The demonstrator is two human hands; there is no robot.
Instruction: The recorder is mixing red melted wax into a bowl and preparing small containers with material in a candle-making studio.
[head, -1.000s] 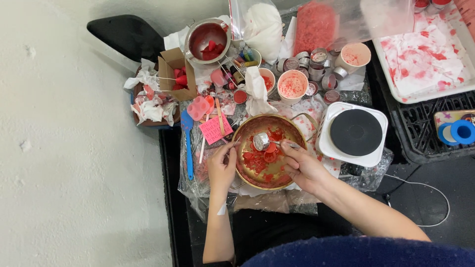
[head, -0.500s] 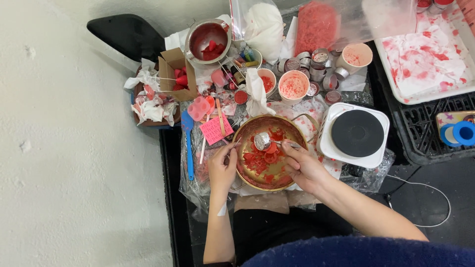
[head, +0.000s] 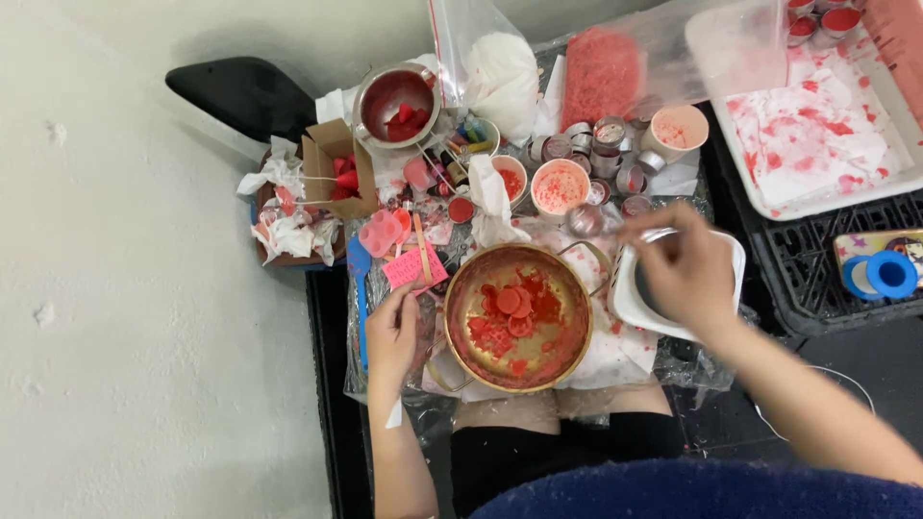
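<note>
A gold-coloured pan (head: 460, 288) holds red wax discs and melted red residue (head: 514, 312). My left hand (head: 392, 334) grips the pan at its left rim. My right hand (head: 685, 271) is raised over the white hot plate (head: 623, 293) to the right of the pan. Its fingers pinch a small silvery tin (head: 656, 234), which is partly hidden by them. Several more small metal tins (head: 608, 146) stand behind the pan, beside two paper cups (head: 560, 185) stained red.
A metal pot with red pieces (head: 394, 99), a cardboard box (head: 325, 159), a pink mould (head: 385, 231) and a blue spatula (head: 358, 279) lie at the left. Bags of red granules (head: 601, 72) and white material (head: 502, 72) sit behind. A stained white tray (head: 817, 135) rests on a black crate (head: 817, 274) with a blue tape roll (head: 880, 274).
My right hand has lifted the small tin away from the pan and moved it right, over the hot plate. My left hand stays at the pan's rim.
</note>
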